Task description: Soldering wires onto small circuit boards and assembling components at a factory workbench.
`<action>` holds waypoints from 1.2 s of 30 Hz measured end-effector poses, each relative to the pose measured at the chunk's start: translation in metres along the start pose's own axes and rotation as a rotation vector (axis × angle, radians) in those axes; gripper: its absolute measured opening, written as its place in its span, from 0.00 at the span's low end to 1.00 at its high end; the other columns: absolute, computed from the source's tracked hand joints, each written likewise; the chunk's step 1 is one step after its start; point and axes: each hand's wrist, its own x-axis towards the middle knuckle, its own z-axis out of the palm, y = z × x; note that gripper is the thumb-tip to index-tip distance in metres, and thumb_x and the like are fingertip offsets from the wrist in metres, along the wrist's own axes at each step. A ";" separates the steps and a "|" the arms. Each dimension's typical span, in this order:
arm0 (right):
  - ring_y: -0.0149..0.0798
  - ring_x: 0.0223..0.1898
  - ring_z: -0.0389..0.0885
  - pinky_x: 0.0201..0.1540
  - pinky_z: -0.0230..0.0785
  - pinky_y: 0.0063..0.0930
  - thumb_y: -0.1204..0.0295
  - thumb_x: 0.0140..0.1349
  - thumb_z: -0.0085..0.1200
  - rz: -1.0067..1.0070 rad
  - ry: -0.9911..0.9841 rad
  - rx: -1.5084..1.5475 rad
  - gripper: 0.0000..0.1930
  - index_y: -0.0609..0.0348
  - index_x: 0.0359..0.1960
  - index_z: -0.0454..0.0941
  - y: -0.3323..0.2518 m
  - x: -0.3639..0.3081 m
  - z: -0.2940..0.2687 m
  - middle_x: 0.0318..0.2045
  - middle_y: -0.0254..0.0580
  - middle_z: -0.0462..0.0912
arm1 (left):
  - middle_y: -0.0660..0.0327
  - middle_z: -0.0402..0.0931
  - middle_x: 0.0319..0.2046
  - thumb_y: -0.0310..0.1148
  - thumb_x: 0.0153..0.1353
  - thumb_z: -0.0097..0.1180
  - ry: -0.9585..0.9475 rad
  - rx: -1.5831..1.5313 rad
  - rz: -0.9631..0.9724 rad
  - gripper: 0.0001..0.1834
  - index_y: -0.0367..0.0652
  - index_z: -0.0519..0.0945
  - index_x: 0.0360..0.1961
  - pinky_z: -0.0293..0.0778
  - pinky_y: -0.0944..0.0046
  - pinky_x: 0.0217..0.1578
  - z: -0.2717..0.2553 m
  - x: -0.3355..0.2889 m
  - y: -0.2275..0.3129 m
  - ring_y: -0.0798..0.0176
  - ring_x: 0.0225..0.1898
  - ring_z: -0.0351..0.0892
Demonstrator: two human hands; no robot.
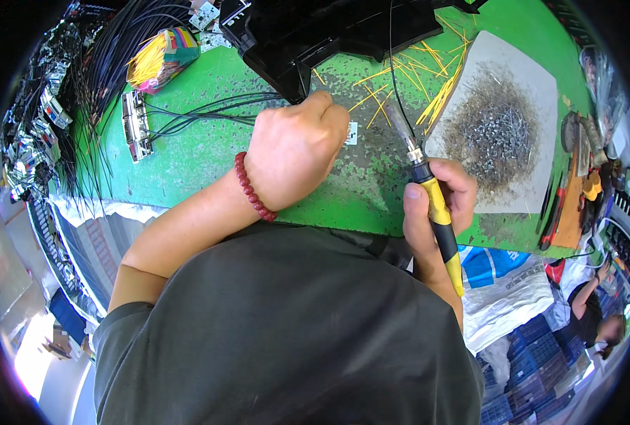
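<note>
My left hand [297, 145], with a red beaded bracelet [251, 188] at its wrist, is closed over the green bench. What its curled fingers hold is hidden. Thin black wires [209, 112] run from a silver metal part [136, 127] toward this hand and pass out of sight by it. A small white board [351, 133] shows just right of the knuckles. My right hand [439, 205] grips a yellow and black soldering iron [440, 216], its metal tip slanting up and left above the bench. Beyond my left hand sits a large black plastic housing [329, 35].
Yellow sticks [439, 95] lie scattered at the back. Right of the iron, a grey sheet [542, 170] bears metal bits. Hand tools [570, 177] line the right edge. A taped bundle of yellow sticks [162, 60] and piled black cables [109, 49] occupy the left. Another person [590, 304] is far right.
</note>
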 end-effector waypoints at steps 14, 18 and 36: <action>0.35 0.23 0.82 0.25 0.72 0.24 0.82 0.47 0.65 -0.240 -0.099 -0.232 0.17 0.58 0.40 0.76 0.004 0.035 0.034 0.26 0.42 0.82 | 0.55 0.73 0.22 0.22 0.49 0.60 0.013 -0.541 -0.239 0.03 0.38 0.78 0.24 0.70 0.60 0.24 -0.022 0.009 0.002 0.54 0.23 0.74; 0.37 0.22 0.81 0.26 0.72 0.25 0.84 0.48 0.63 -0.132 -0.062 -0.285 0.18 0.57 0.42 0.75 0.004 0.036 0.031 0.24 0.41 0.80 | 0.58 0.76 0.32 0.24 0.49 0.62 -0.116 -0.467 -0.210 0.09 0.42 0.77 0.33 0.74 0.58 0.27 -0.036 0.006 0.007 0.54 0.27 0.78; 0.33 0.24 0.81 0.28 0.72 0.24 0.82 0.45 0.60 -0.173 0.064 -0.525 0.20 0.50 0.41 0.75 0.013 0.063 0.012 0.22 0.34 0.81 | 0.63 0.74 0.28 0.25 0.49 0.58 -0.056 0.076 0.023 0.06 0.46 0.77 0.30 0.70 0.61 0.19 -0.001 0.000 0.003 0.59 0.20 0.76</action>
